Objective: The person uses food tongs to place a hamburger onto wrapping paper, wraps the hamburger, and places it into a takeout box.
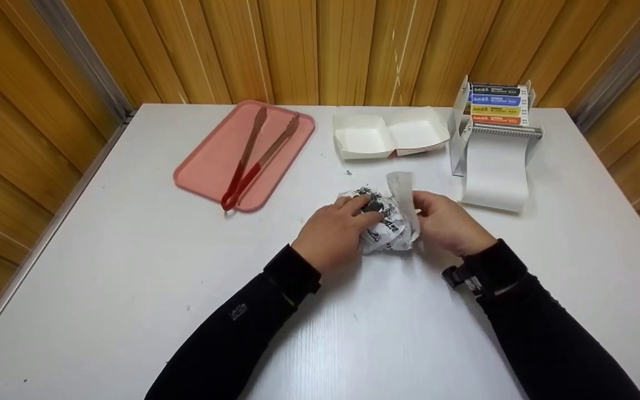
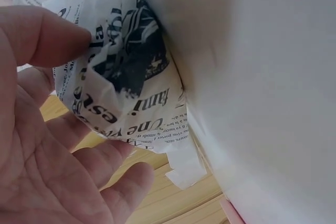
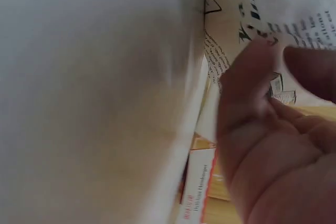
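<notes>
A rounded bundle point(image 1: 389, 228) in white wrapping paper with black newspaper-style print lies on the table at the centre; its contents are hidden. My left hand point(image 1: 334, 230) holds the bundle from the left, fingers over its top. In the left wrist view the thumb presses on the printed paper point(image 2: 139, 72) and the other fingers curve along the far side. On the right side, my right hand point(image 1: 445, 222) pinches the edge of the paper, where a loose flap point(image 1: 403, 191) stands up. The right wrist view shows thumb and forefinger close together at the printed sheet point(image 3: 304, 19).
A pink tray point(image 1: 203, 161) bearing red-handled tongs point(image 1: 248, 172) lies at the back left. Behind the bundle stands an open white paper box point(image 1: 364, 141). At the back right is a label dispenser point(image 1: 459, 150) with a white strip point(image 1: 495, 178) hanging out and several coloured label rolls or boxes point(image 1: 499, 103).
</notes>
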### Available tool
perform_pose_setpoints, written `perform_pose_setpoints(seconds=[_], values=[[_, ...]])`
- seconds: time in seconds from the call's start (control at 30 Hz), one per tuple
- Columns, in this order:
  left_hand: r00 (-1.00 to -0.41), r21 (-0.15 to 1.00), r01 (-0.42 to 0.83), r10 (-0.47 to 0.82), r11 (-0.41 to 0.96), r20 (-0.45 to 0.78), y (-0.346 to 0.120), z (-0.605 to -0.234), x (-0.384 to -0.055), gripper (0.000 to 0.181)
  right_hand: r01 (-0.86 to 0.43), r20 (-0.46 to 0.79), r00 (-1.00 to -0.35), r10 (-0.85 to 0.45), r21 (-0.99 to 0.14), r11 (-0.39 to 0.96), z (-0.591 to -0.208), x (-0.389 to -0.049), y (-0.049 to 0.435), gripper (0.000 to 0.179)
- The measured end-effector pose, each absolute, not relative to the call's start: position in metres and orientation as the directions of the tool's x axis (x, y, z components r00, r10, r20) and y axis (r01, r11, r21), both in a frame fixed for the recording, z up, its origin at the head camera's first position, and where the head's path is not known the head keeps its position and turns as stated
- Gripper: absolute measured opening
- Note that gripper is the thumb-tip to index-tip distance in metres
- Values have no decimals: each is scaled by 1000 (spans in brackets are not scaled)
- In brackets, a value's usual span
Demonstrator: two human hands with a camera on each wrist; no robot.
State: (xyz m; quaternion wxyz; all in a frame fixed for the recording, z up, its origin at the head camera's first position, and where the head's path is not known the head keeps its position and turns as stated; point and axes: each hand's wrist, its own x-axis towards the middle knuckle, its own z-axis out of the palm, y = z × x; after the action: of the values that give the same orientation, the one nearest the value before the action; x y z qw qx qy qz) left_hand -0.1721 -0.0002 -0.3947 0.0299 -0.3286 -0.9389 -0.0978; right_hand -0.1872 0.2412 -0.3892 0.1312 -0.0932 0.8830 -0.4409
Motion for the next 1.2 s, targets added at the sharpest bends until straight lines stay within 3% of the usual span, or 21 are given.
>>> perform_pose_setpoints(seconds=[0.17,0.33,0.6,0.93,1.2], values=[[-787,137,617,607,775,112,1,-396,-171,55,-141,-137,-939,-314,-681,718,-387,-179,228,58],[-794,157,607,601,779,90,1,-396,-171,55,-153,-176,-918,-356,-670,726,-387,-172,212,64],[-840,439,490,543,753,6,-1,-398,-171,69,-206,-160,-915,-371,-604,770,-392,-167,187,67],[-850,676,353,523,647,-57,-12,-392,-180,93,-230,-145,-924,-355,-531,815,-395,-166,171,70],[-860,595,420,510,685,20,-9,-395,-183,87,-221,-141,-917,-372,-597,771,-392,-167,170,66]])
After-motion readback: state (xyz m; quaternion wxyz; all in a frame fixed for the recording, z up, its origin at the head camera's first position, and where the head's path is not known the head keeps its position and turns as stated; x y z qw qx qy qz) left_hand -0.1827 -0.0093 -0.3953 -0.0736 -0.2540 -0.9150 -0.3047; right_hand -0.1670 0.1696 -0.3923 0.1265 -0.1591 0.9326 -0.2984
